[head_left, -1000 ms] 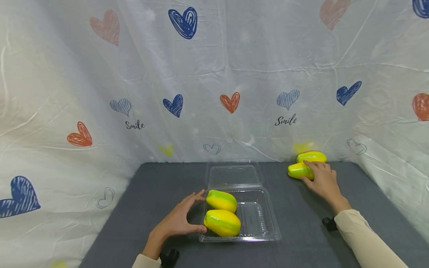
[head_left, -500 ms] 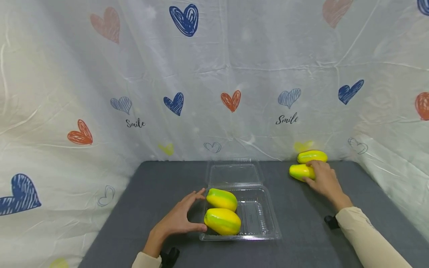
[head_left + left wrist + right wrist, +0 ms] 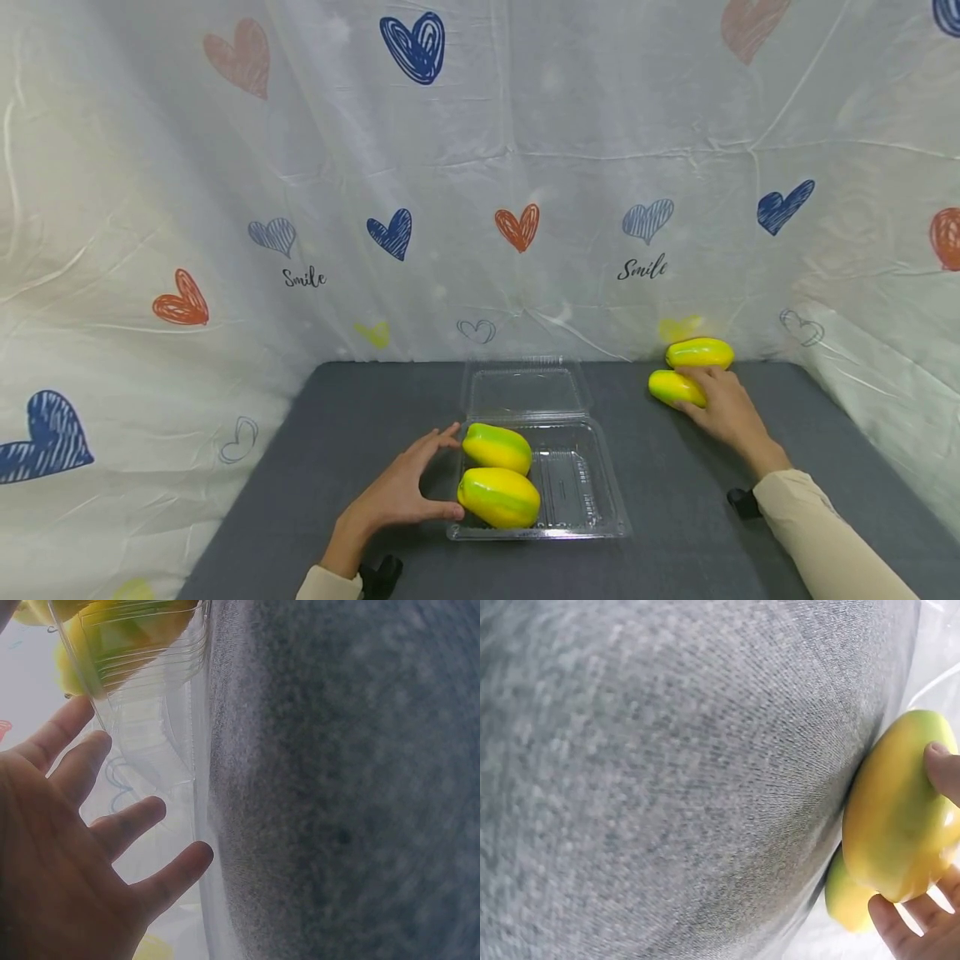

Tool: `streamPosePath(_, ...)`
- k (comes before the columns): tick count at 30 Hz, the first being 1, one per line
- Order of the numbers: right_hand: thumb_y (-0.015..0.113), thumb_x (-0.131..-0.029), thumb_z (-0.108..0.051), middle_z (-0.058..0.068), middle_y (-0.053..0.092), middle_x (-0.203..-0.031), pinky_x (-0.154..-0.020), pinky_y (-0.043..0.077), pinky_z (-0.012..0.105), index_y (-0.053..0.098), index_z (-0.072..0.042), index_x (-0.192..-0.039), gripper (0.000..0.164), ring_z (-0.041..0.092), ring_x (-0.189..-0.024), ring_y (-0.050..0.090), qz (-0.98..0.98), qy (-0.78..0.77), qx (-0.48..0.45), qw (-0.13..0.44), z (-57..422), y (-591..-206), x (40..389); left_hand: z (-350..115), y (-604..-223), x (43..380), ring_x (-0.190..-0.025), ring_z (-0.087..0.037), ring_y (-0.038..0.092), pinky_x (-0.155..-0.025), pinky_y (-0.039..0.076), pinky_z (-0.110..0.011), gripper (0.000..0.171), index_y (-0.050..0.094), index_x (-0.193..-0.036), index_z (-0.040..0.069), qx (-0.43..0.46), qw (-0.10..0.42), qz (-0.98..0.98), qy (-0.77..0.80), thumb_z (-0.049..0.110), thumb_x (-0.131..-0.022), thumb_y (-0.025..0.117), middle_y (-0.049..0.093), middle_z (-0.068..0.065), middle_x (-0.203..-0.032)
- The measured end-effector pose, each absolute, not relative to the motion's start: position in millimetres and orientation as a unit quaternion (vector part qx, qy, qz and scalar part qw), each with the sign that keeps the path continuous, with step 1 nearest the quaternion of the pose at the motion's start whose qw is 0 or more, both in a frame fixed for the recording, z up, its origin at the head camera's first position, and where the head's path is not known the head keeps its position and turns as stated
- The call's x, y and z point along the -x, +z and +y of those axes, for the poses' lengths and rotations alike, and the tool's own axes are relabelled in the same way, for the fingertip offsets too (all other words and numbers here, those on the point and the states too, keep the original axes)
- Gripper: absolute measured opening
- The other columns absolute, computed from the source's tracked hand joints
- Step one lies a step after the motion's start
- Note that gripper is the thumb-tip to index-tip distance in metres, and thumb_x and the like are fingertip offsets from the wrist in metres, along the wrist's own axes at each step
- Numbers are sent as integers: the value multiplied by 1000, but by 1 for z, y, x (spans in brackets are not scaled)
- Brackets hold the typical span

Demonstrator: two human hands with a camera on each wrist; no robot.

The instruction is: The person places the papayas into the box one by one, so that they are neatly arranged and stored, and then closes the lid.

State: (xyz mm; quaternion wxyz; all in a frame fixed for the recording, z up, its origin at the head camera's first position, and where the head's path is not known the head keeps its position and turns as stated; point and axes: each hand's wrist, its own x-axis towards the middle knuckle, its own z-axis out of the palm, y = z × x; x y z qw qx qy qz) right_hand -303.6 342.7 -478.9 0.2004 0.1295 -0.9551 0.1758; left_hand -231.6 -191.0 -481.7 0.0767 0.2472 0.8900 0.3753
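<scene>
Two yellow-green papayas, the far one [image 3: 497, 447] and the near one [image 3: 498, 497], lie side by side in the left half of a clear plastic clamshell box [image 3: 585, 492]. My left hand [image 3: 401, 492] is spread at the box's left rim, thumb and fingertips right by it; the left wrist view shows the fingers extended with nothing held. At the back right, my right hand [image 3: 727, 412] grips a third papaya [image 3: 900, 802], thumb on one side and fingers on the other. Just behind it lies another papaya [image 3: 700, 352], partly hidden in the right wrist view.
The box's clear lid [image 3: 525, 392] lies folded back behind its base on the grey tabletop [image 3: 375, 400]. A white curtain [image 3: 442, 292] printed with hearts hangs at the table's back edge and along the sides.
The right hand's fingers have settled closer round the papaya, which has shifted slightly to the right and turned a little. The left hand and the box have stayed in place.
</scene>
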Motion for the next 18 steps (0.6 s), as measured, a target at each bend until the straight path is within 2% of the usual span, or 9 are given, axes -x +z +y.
streamPosePath(9, 85, -82, -15, 31, 60, -119, -80, 43, 63, 62, -3, -135, 59, 52, -104, 53, -941, 200, -134, 238, 340, -482, 300, -191, -482, 232, -159, -36, 16, -113, 25, -78, 71, 48, -137, 46, -250, 77, 887, 380, 54, -77, 85, 24, 21, -167)
streamPosePath(18, 85, -81, -14, 30, 58, -119, -82, 40, 61, 62, 0, -134, 59, 50, -105, 52, -919, 262, -139, 261, 326, -480, 292, -191, -482, 231, -158, -36, 17, -113, 26, -78, 72, 48, -137, 47, -249, 73, 889, 376, 56, -76, 85, 24, 22, -166)
